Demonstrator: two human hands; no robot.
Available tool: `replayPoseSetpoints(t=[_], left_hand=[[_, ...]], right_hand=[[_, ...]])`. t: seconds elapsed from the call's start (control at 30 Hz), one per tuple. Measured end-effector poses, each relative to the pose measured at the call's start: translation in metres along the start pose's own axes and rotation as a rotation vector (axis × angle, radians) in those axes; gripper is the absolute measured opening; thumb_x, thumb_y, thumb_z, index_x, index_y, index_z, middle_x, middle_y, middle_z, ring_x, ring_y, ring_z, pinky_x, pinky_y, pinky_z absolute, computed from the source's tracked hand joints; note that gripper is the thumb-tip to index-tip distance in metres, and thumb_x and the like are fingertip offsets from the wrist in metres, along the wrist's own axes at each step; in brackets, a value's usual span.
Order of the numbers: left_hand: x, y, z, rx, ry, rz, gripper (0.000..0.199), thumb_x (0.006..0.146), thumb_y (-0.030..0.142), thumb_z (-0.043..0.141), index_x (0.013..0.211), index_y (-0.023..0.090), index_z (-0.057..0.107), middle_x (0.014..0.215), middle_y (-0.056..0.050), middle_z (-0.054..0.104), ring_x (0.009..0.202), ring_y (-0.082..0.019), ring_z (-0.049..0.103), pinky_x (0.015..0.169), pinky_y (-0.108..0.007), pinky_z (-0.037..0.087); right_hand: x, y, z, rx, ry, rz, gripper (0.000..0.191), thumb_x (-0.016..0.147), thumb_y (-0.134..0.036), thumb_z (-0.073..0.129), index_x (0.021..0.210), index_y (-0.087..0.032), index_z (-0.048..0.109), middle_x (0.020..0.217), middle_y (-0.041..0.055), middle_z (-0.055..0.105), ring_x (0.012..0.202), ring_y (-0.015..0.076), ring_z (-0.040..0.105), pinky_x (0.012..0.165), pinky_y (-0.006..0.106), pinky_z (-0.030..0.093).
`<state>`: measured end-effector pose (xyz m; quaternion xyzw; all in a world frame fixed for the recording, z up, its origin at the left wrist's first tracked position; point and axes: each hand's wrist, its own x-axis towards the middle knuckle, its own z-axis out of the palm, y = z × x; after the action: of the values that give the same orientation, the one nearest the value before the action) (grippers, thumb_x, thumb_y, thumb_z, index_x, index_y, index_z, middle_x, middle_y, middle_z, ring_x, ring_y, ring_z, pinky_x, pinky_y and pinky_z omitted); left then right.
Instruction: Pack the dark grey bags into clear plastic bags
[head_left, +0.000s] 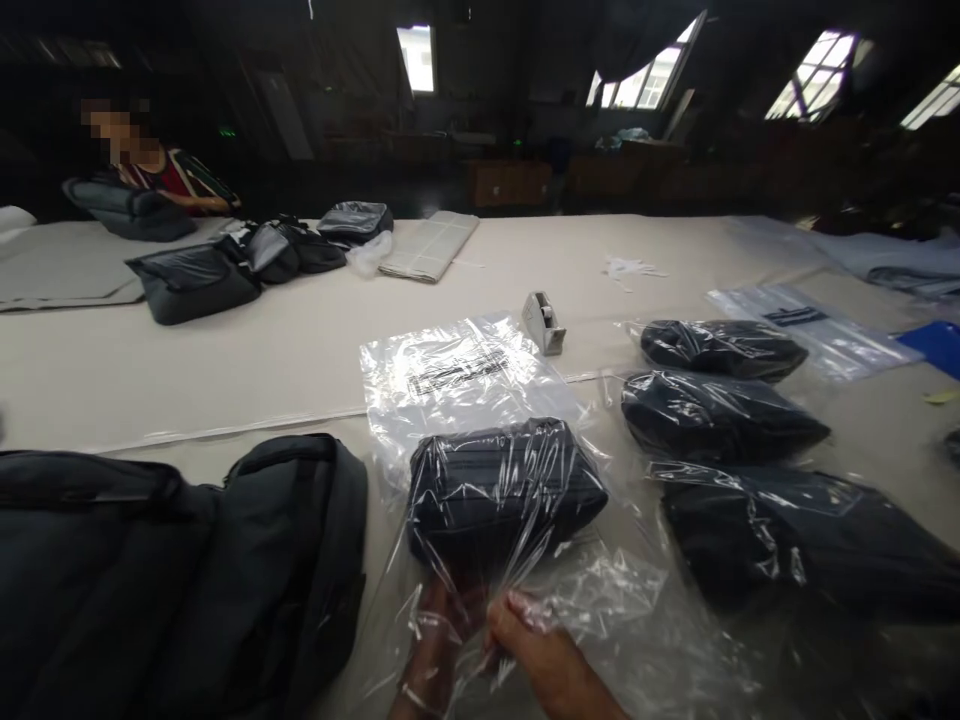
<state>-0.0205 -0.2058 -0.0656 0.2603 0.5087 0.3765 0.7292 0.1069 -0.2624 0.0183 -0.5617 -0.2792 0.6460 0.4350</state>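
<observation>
From my remote station I record a dark, boxy fabric bag (495,495) at the near middle of the pale, flat-topped work table (300,365). It sits inside a thin, clear, glossy plastic bag (619,590), whose slack film spreads toward me and rightward. The right hand (529,635) pinches a gathered fold of film between thumb and fingers, just below the dark bag. The left hand (444,620) lies behind a layer of film near the dark bag's lower edge; I cannot tell whether it grips anything.

Step in hand, in my judgement: drawing the loose film together. Good practice: pinch lightly, as film this thin could tear; free the left hand from the film before tightening; press trapped air toward the loose end; pull evenly so the contents do not twist.

Not verified: the plastic bag's mouth, lost among creases and glare; the dark bag's underside, hidden; the left fingertips, blurred. The bulky, dark-grey fabric luggage (292,560) at left is cut off by the frame; I cannot tell whether it is one piece or two. The printing on the flat, clear plastic bag (397,375) beyond is illegible.
</observation>
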Motion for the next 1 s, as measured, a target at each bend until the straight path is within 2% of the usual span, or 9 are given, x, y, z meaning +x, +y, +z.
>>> replayPoseSetpoints(t=[0.07, 0.13, 0.3, 0.43, 0.6, 0.7, 0.83, 0.9, 1.0], left_hand=[[0.009, 0.001, 0.004, -0.123, 0.047, -0.074, 0.067, 0.064, 0.077, 0.066, 0.096, 0.019, 0.068, 0.086, -0.012, 0.074, 0.078, -0.033, 0.072, 0.068, -0.046, 0.059], [0.018, 0.005, 0.005, -0.145, 0.069, -0.101, 0.065, 0.072, 0.074, 0.062, 0.101, 0.017, 0.066, 0.086, -0.011, 0.074, 0.076, -0.03, 0.072, 0.065, -0.042, 0.058], [0.039, 0.024, -0.011, -0.162, 0.202, -0.056, 0.047, 0.073, 0.06, 0.07, 0.087, 0.015, 0.063, 0.071, -0.005, 0.068, 0.067, -0.022, 0.069, 0.065, -0.036, 0.058], [0.049, 0.04, -0.029, -0.13, 0.226, 0.097, 0.036, 0.077, 0.058, 0.064, 0.082, 0.022, 0.062, 0.079, -0.003, 0.069, 0.078, -0.022, 0.069, 0.082, -0.04, 0.059], [0.034, 0.022, -0.031, 0.088, 0.226, 0.257, 0.048, 0.08, 0.059, 0.058, 0.112, 0.024, 0.061, 0.113, -0.01, 0.067, 0.1, -0.03, 0.068, 0.093, -0.049, 0.056], [0.017, 0.006, -0.027, 0.251, 0.199, 0.32, 0.062, 0.08, 0.05, 0.065, 0.135, 0.027, 0.047, 0.132, -0.009, 0.059, 0.122, -0.032, 0.057, 0.107, -0.051, 0.045], [0.007, 0.004, -0.029, 0.523, 0.199, 0.492, 0.064, 0.068, 0.041, 0.077, 0.126, 0.025, 0.056, 0.137, -0.01, 0.056, 0.132, -0.036, 0.047, 0.117, -0.055, 0.031], [0.008, 0.01, -0.034, 0.572, 0.228, 0.52, 0.061, 0.067, 0.042, 0.077, 0.121, 0.022, 0.058, 0.132, -0.012, 0.058, 0.129, -0.038, 0.049, 0.116, -0.056, 0.032], [0.012, 0.016, -0.038, 0.472, 0.285, 0.444, 0.073, 0.073, 0.049, 0.069, 0.134, 0.02, 0.043, 0.132, -0.016, 0.055, 0.125, -0.038, 0.053, 0.107, -0.057, 0.042]], right_hand=[[-0.004, 0.01, -0.014, -0.295, -0.061, 0.011, 0.044, 0.084, -0.062, 0.057, 0.067, -0.021, 0.06, 0.068, -0.0015, 0.057, 0.073, 0.018, 0.056, 0.073, 0.029, 0.043], [-0.006, 0.017, -0.029, -0.45, -0.097, 0.046, 0.043, 0.087, -0.06, 0.052, 0.069, -0.022, 0.06, 0.07, -0.002, 0.055, 0.075, 0.0178, 0.054, 0.073, 0.029, 0.042], [0.005, 0.014, -0.055, -0.525, -0.049, 0.106, 0.044, 0.087, -0.063, 0.048, 0.076, -0.023, 0.064, 0.078, 0.0012, 0.061, 0.084, 0.0231, 0.057, 0.081, 0.036, 0.042], [0.02, 0.022, -0.069, -0.404, 0.061, 0.136, 0.035, 0.081, -0.059, 0.062, 0.084, -0.026, 0.072, 0.095, 0.0044, 0.069, 0.102, 0.0308, 0.059, 0.099, 0.047, 0.038], [0.037, 0.054, -0.073, -0.195, 0.234, 0.092, 0.035, 0.075, -0.053, 0.072, 0.1, -0.03, 0.075, 0.116, 0.0043, 0.069, 0.122, 0.0357, 0.052, 0.111, 0.054, 0.028], [0.042, 0.062, -0.071, -0.191, 0.204, 0.037, 0.04, 0.075, -0.054, 0.072, 0.104, -0.026, 0.076, 0.117, 0.0067, 0.07, 0.121, 0.0363, 0.055, 0.11, 0.055, 0.03], [0.043, 0.059, -0.067, -0.189, 0.156, -0.011, 0.045, 0.078, -0.057, 0.067, 0.105, -0.022, 0.075, 0.114, 0.0092, 0.071, 0.117, 0.0348, 0.058, 0.108, 0.053, 0.035], [0.043, 0.058, -0.066, -0.166, 0.156, -0.041, 0.046, 0.078, -0.059, 0.067, 0.104, -0.022, 0.075, 0.113, 0.0079, 0.072, 0.115, 0.0331, 0.06, 0.107, 0.051, 0.036], [0.041, 0.058, -0.063, -0.134, 0.215, -0.071, 0.041, 0.072, -0.058, 0.072, 0.093, -0.022, 0.076, 0.103, 0.0061, 0.074, 0.107, 0.0319, 0.062, 0.103, 0.05, 0.039]])
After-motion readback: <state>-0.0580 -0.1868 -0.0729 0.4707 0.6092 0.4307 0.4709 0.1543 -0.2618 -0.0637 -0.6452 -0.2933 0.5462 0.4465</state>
